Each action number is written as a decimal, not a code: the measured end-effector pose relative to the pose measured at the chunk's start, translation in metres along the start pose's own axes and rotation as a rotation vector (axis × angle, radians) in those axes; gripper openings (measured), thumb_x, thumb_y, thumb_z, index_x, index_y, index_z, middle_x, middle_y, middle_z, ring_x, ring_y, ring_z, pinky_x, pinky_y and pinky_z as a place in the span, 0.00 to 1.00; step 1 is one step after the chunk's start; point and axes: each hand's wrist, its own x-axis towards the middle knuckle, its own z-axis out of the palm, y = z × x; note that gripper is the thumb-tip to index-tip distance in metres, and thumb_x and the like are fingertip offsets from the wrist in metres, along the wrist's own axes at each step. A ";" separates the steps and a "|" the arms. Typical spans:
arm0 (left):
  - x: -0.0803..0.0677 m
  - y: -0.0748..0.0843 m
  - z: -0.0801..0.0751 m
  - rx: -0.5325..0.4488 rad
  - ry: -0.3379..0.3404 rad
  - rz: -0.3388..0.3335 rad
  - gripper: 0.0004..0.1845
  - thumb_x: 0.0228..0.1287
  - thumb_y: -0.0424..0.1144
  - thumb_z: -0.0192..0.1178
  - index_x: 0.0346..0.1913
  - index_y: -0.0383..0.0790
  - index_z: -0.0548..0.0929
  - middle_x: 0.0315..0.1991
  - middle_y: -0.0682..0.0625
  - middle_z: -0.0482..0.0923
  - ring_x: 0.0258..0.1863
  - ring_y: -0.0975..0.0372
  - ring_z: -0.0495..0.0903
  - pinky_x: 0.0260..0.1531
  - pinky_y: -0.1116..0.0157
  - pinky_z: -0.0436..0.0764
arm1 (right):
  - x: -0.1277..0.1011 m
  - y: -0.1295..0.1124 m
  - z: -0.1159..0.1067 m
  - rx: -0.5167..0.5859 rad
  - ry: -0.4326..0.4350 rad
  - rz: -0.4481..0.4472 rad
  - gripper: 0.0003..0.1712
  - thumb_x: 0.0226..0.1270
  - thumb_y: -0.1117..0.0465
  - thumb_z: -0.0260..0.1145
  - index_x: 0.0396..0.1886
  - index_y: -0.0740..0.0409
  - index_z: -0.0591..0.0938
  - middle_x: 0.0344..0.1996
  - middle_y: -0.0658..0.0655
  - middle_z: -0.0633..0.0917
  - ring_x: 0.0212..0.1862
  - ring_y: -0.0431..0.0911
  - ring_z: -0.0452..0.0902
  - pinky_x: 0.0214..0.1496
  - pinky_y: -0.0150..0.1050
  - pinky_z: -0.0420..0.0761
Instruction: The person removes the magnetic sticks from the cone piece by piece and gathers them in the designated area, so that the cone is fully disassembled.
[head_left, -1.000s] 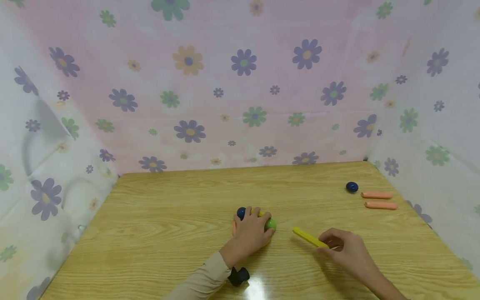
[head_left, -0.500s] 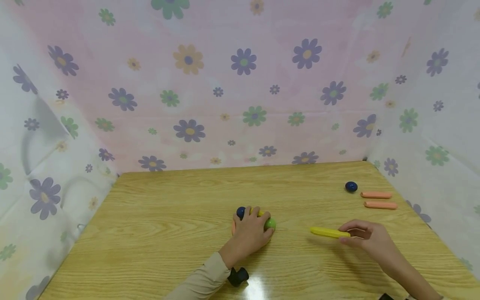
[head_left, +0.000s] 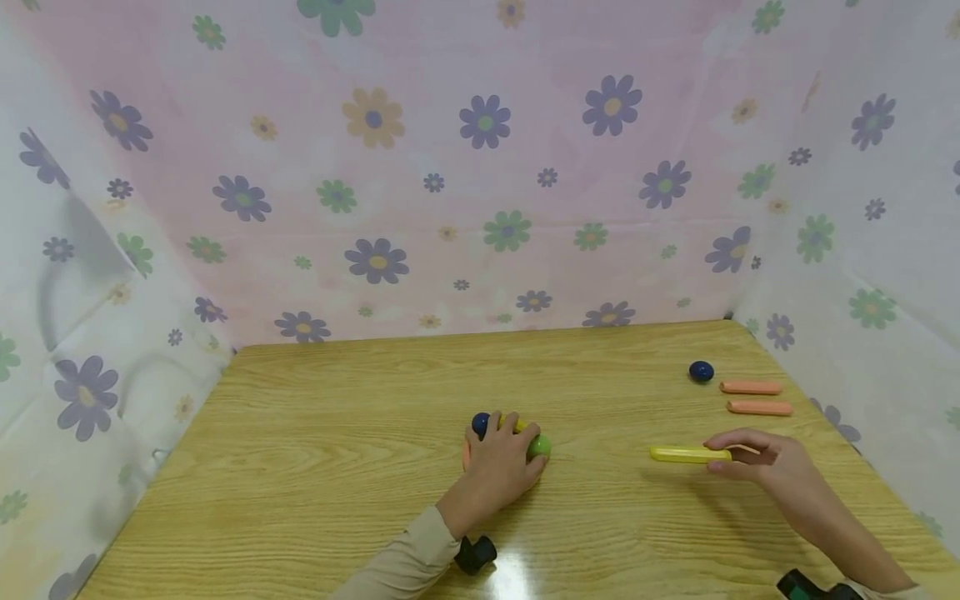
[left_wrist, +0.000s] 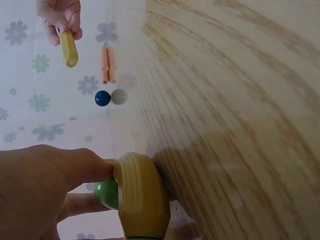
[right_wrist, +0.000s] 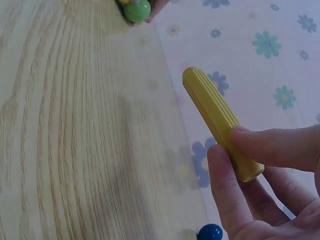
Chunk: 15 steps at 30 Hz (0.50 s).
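Observation:
My left hand (head_left: 498, 462) lies over a small cluster on the table, fingers curled round it. From under the hand show a dark blue ball (head_left: 481, 423), part of a yellow stick (head_left: 519, 425), a green ball (head_left: 539, 447) and an orange stick edge (head_left: 467, 455); the palm hides the rest. In the left wrist view the thumb presses by the green ball (left_wrist: 106, 193) and a thick yellow stick (left_wrist: 142, 195). My right hand (head_left: 783, 475) pinches one end of another yellow stick (right_wrist: 212, 110), ribbed along its side, holding it roughly level above the table.
Two orange sticks (head_left: 752, 388) lie parallel near the table's right edge, with a dark blue ball (head_left: 701, 372) beside them. Flowered cloth (head_left: 480, 167) walls the wooden table (head_left: 337, 400) at the back and sides. A black wrist device (head_left: 476, 554) sits by the left sleeve.
My right hand has moved right and slightly farther back with the yellow stick, which has turned from slanting to nearly sideways. The left hand stays on the cluster.

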 end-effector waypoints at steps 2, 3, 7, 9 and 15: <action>0.000 0.000 0.000 -0.002 0.001 0.000 0.17 0.66 0.52 0.57 0.53 0.51 0.80 0.55 0.45 0.73 0.56 0.46 0.68 0.41 0.38 0.67 | 0.001 0.003 -0.005 0.003 0.004 0.009 0.12 0.65 0.68 0.63 0.48 0.66 0.82 0.40 0.38 0.83 0.42 0.32 0.79 0.39 0.33 0.78; 0.000 0.000 0.000 -0.002 0.002 0.001 0.17 0.66 0.52 0.57 0.53 0.51 0.80 0.55 0.45 0.73 0.56 0.46 0.68 0.41 0.38 0.67 | 0.002 0.005 -0.007 0.022 0.004 0.007 0.12 0.65 0.68 0.63 0.48 0.65 0.82 0.40 0.38 0.83 0.42 0.33 0.79 0.39 0.34 0.79; -0.001 0.000 0.001 -0.001 0.012 0.003 0.16 0.66 0.52 0.57 0.53 0.52 0.80 0.55 0.45 0.73 0.56 0.47 0.68 0.41 0.38 0.67 | 0.005 0.011 -0.017 0.108 0.004 0.010 0.12 0.64 0.70 0.63 0.47 0.64 0.83 0.41 0.38 0.82 0.43 0.30 0.79 0.40 0.30 0.79; -0.001 0.000 0.002 -0.003 0.015 0.003 0.16 0.66 0.52 0.57 0.52 0.52 0.80 0.54 0.45 0.73 0.56 0.47 0.68 0.42 0.37 0.67 | 0.007 0.014 -0.022 0.163 0.006 0.010 0.11 0.63 0.71 0.63 0.45 0.64 0.84 0.41 0.38 0.83 0.43 0.29 0.78 0.40 0.29 0.79; -0.001 -0.001 0.004 -0.001 0.020 0.000 0.16 0.66 0.52 0.57 0.53 0.52 0.80 0.55 0.45 0.73 0.57 0.46 0.68 0.42 0.36 0.67 | 0.008 0.022 -0.037 0.115 0.020 0.044 0.12 0.66 0.67 0.63 0.47 0.60 0.84 0.42 0.34 0.82 0.42 0.29 0.77 0.39 0.29 0.78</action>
